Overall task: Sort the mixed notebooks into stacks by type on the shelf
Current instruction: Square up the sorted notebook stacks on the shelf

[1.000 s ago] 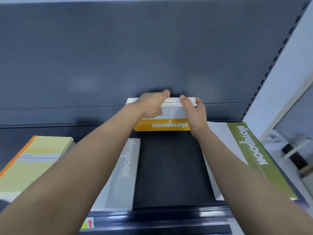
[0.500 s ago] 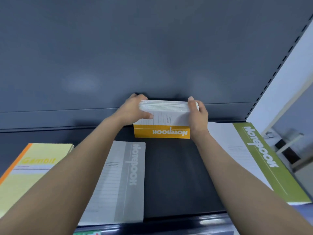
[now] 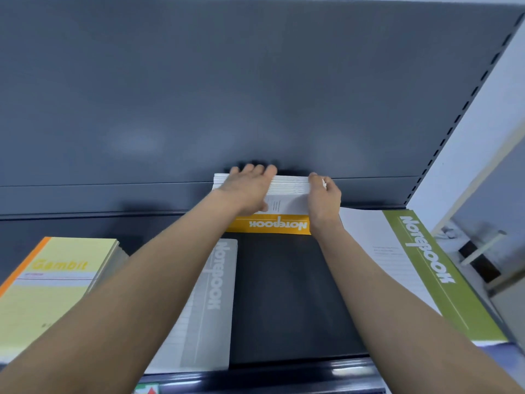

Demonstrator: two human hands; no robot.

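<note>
A stack of yellow-banded notebooks stands on edge at the back of the dark shelf, against the rear panel. My left hand lies over its top left, fingers hooked over the upper page edges and thumb on the front cover. My right hand grips the stack's right edge. A grey-banded notebook lies flat left of centre, partly under my left forearm. A green-banded notebook lies flat at the right. A pale yellow "Gambit" notebook stack sits at the far left.
The dark rear panel rises straight behind the stack. A perforated upright bounds the shelf on the right, with a white wall beyond it. The shelf's front lip carries a small label.
My left hand has shifted from the stack's left edge to over its top. My right hand stays on the right edge. The stack has barely moved.
</note>
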